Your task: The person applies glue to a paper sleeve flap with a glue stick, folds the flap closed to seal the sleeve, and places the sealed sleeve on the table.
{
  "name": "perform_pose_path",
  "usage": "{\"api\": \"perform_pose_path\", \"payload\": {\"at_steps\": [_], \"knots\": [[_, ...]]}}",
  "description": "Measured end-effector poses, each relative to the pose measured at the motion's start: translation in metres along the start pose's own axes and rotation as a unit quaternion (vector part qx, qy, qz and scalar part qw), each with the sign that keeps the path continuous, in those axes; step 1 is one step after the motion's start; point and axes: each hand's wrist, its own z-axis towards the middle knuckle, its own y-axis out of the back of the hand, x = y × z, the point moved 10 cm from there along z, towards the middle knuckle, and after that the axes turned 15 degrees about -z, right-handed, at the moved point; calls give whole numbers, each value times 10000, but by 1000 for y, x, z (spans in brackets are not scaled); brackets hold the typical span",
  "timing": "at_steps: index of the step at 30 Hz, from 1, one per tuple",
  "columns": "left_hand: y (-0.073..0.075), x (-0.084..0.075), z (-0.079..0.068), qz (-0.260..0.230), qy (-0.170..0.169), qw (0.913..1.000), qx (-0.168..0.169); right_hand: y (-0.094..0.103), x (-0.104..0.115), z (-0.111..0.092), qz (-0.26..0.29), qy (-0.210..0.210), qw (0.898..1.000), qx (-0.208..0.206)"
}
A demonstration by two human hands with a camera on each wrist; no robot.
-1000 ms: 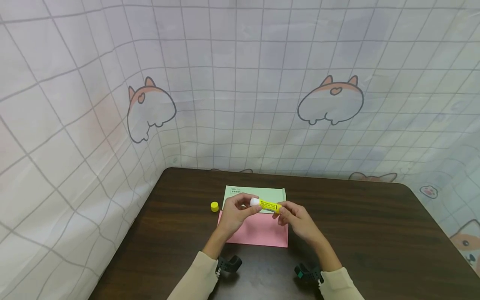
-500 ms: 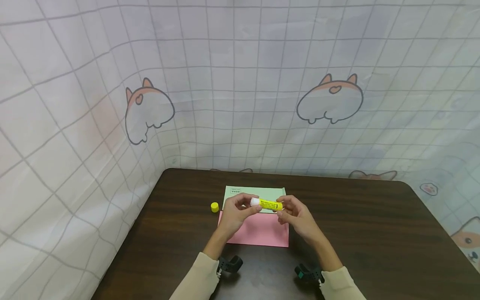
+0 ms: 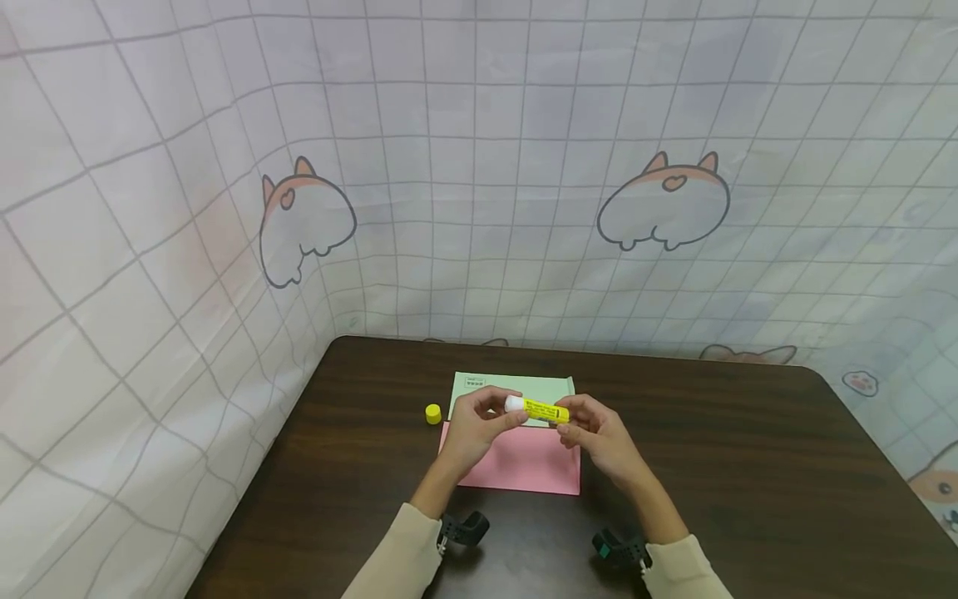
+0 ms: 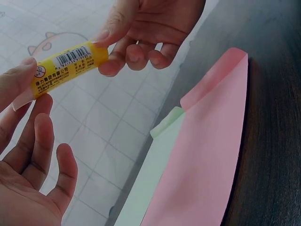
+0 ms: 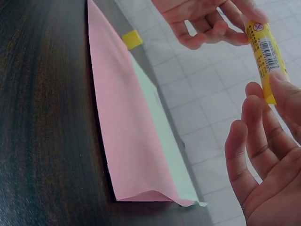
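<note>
A yellow glue stick (image 3: 545,411) with a white end is held in the air between both hands. My left hand (image 3: 473,428) pinches its white end between thumb and fingers. My right hand (image 3: 601,434) has thumb and fingertips on the yellow bottom end. Printed text and a barcode show on the barrel (image 4: 70,63) in the left wrist view. Below the hands lies a pink envelope (image 3: 520,459), partly overlapping a pale green envelope (image 3: 546,386) behind it. To the left, a yellow cap (image 3: 433,414) stands on the table.
The dark wooden table (image 3: 748,466) reaches back to a white grid-patterned curtain (image 3: 479,200) with cartoon animals, which also runs along the left side. Flaps at the right ends of both envelopes are raised, as the wrist views show.
My right fingers have shifted on the glue stick's bottom end, and the stick's tilt has changed slightly. The left hand keeps its hold. The head view has moved a little.
</note>
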Motion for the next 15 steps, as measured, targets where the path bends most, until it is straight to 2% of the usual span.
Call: {"api": "perform_pose_path", "payload": {"at_steps": [15], "knots": [[-4,-3,0,-145,22,9999,44,0,2,1,-249,65,9994,239]]}}
